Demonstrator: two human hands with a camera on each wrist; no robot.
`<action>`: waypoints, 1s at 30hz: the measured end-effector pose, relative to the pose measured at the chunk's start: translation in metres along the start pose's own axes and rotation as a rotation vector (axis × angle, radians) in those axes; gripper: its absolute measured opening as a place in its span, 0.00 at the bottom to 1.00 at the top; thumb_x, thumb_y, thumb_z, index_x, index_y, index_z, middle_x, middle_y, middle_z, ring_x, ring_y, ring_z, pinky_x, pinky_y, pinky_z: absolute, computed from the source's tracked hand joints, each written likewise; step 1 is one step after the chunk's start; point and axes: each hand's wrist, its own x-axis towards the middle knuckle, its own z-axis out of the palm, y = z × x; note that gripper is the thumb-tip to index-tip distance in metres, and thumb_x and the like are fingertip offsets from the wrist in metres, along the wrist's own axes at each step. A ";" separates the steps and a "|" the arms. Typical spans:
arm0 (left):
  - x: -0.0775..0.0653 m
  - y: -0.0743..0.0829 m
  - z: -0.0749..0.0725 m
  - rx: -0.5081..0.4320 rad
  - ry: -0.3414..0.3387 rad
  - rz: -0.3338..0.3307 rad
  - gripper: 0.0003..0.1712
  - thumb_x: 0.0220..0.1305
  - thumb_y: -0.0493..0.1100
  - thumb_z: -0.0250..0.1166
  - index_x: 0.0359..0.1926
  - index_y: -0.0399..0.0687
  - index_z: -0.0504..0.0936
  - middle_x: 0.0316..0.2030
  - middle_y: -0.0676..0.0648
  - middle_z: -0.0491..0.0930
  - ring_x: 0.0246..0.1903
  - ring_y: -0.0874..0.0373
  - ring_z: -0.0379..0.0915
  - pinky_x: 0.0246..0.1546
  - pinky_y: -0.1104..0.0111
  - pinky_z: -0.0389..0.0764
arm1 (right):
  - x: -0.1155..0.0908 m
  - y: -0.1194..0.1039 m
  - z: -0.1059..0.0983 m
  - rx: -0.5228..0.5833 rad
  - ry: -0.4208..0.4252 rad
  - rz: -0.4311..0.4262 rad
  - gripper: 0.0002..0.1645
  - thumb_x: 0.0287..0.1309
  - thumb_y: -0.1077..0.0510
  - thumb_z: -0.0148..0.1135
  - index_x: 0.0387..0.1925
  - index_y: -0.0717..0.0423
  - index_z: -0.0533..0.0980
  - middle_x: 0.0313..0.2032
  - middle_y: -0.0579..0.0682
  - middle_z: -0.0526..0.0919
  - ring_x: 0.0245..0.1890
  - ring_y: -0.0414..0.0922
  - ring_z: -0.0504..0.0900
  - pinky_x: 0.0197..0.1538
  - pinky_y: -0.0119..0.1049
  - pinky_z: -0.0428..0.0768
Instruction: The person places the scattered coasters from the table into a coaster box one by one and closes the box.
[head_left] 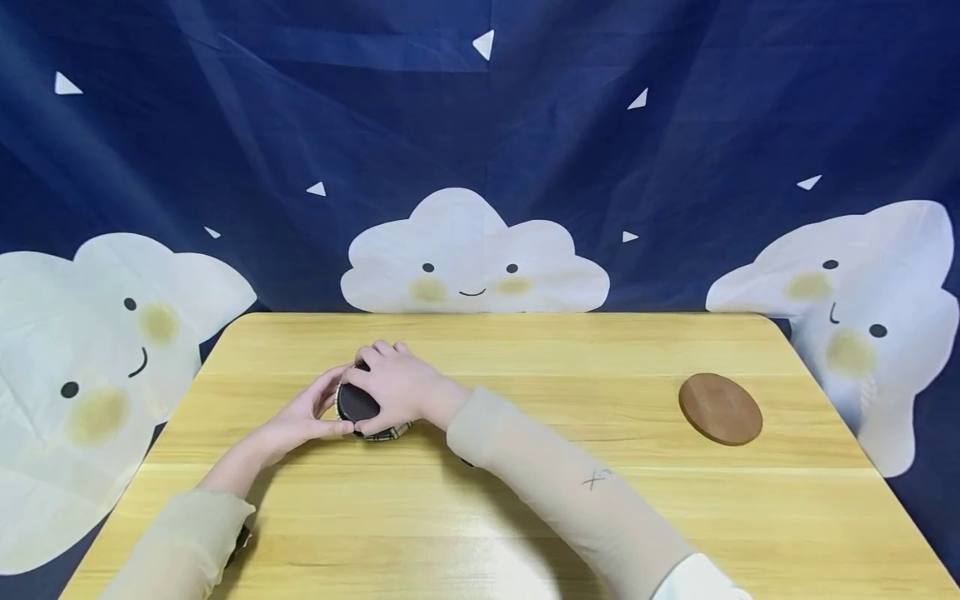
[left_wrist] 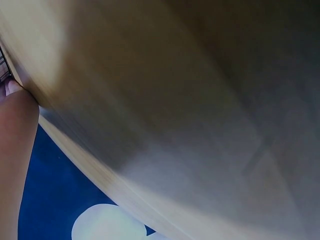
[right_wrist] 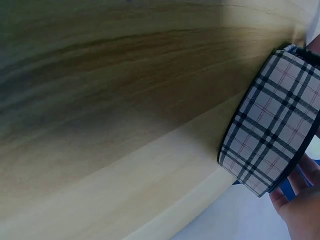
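Observation:
Left of the table's middle sits a round case with a dark top and a black-and-white plaid side with thin red lines. My right hand lies over it from the right, thumb at the near edge and fingers curled over the far edge. From the left, my left hand holds the case's side between thumb and fingers. The plaid side fills the right of the right wrist view, with left-hand fingers at its lower edge. In the left wrist view only a sliver of plaid shows.
A flat round brown disc lies on the right side of the wooden table. Behind the table hangs a dark blue cloth with white smiling clouds and small triangles.

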 end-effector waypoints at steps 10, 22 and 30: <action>-0.001 0.002 0.000 -0.007 -0.014 -0.005 0.57 0.69 0.39 0.73 0.86 0.44 0.45 0.82 0.31 0.48 0.82 0.40 0.49 0.61 0.91 0.63 | -0.005 -0.003 -0.004 -0.006 -0.020 0.007 0.42 0.63 0.25 0.64 0.72 0.34 0.71 0.68 0.46 0.72 0.69 0.45 0.69 0.68 0.42 0.72; 0.001 0.001 0.001 -0.029 -0.011 0.027 0.56 0.68 0.37 0.73 0.85 0.43 0.46 0.80 0.29 0.52 0.62 0.88 0.64 0.62 0.92 0.61 | -0.007 -0.001 -0.005 -0.067 -0.060 -0.004 0.43 0.68 0.22 0.55 0.77 0.32 0.67 0.72 0.45 0.69 0.73 0.44 0.66 0.74 0.42 0.69; 0.000 0.000 0.002 -0.031 -0.003 0.028 0.57 0.68 0.37 0.73 0.85 0.41 0.45 0.80 0.29 0.52 0.61 0.88 0.66 0.62 0.91 0.66 | -0.011 0.000 -0.008 -0.065 -0.033 -0.029 0.44 0.68 0.22 0.55 0.78 0.34 0.65 0.71 0.46 0.70 0.72 0.44 0.67 0.71 0.42 0.70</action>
